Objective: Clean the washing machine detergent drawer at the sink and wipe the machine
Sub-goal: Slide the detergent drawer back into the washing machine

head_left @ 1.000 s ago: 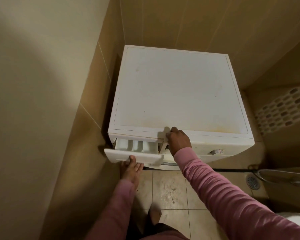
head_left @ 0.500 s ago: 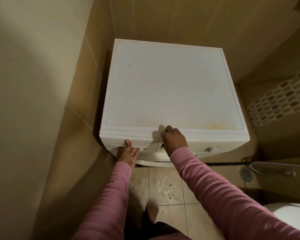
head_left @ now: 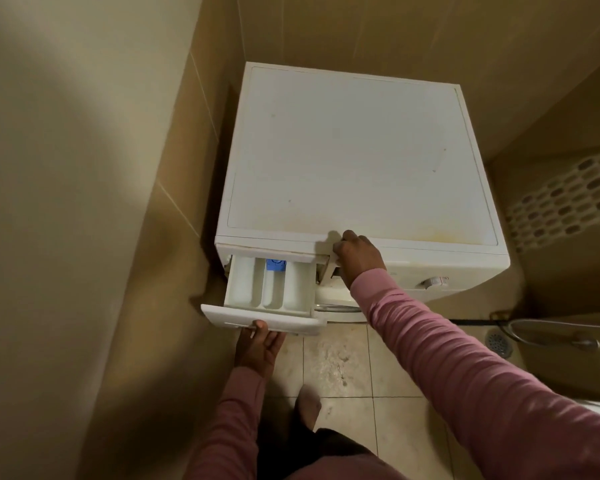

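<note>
A white washing machine [head_left: 357, 157] stands in a tiled corner, its top stained yellowish near the front edge. Its white detergent drawer [head_left: 271, 292] is pulled far out at the front left, showing three compartments and a blue insert [head_left: 275, 265] at the back of the middle one. My left hand [head_left: 257, 346] grips the drawer's front panel from below. My right hand [head_left: 357, 256] presses on the machine's front top edge just right of the drawer slot, fingers curled over the panel.
Tiled walls close in on the left and behind the machine. A control knob [head_left: 433, 282] sits on the front panel at right. The beige floor tiles [head_left: 336, 365] are smudged. A floor drain [head_left: 498, 342] and a metal hose [head_left: 555, 336] lie at right.
The drawer was part open, then pushed shut half a second ago, and now my left hand has pulled it far out. My right hand has stayed on the machine's front edge.
</note>
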